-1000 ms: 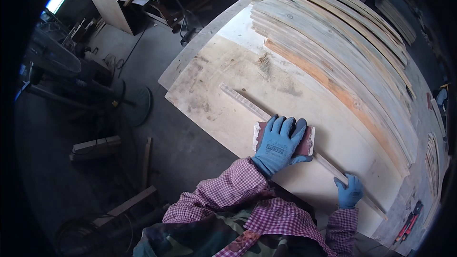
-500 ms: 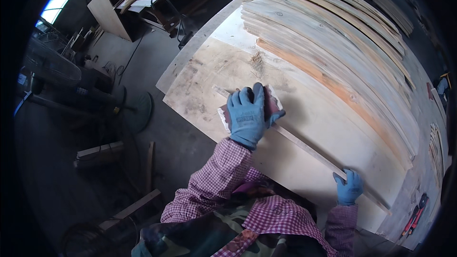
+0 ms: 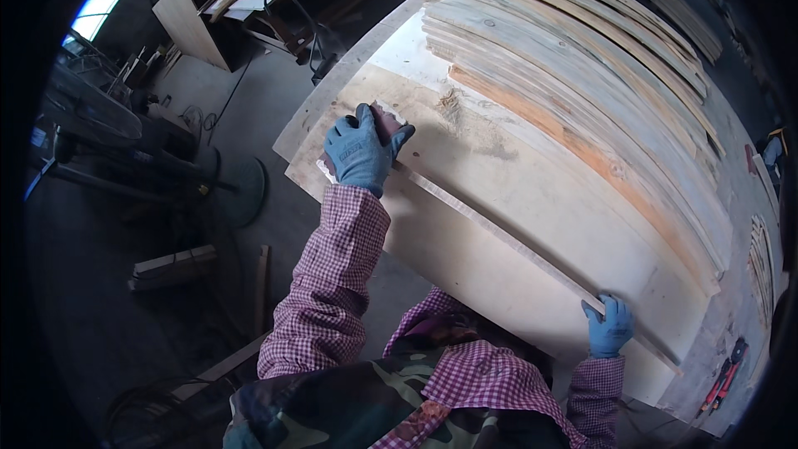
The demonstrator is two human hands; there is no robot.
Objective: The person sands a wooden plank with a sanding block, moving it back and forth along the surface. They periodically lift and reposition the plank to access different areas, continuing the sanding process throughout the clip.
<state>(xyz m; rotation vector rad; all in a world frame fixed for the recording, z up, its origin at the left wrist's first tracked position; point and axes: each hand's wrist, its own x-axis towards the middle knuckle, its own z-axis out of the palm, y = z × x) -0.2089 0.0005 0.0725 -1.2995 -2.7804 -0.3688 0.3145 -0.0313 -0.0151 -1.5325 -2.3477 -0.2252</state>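
A long thin wooden strip lies slantwise over a pale wooden board in front of me. At the strip's far left end, my left hand in a blue-grey glove is closed round a sheet of sandpaper, dark reddish with ragged white edges. The sandpaper wraps over the strip, and the hand hides the strip's tip. Near the opposite end, my right hand, gloved alike, grips the strip with thumb and fingers against the board.
Behind the strip a long stack of planks fills the far side, with an orange-toned plank at its near edge. Wood shavings lie on the board. Red-handled pliers rest at the near right corner. Timber pieces lie on the left floor.
My left hand has slid with the sandpaper along the strip, toward its far left end. The right hand and the strip stay where they were.
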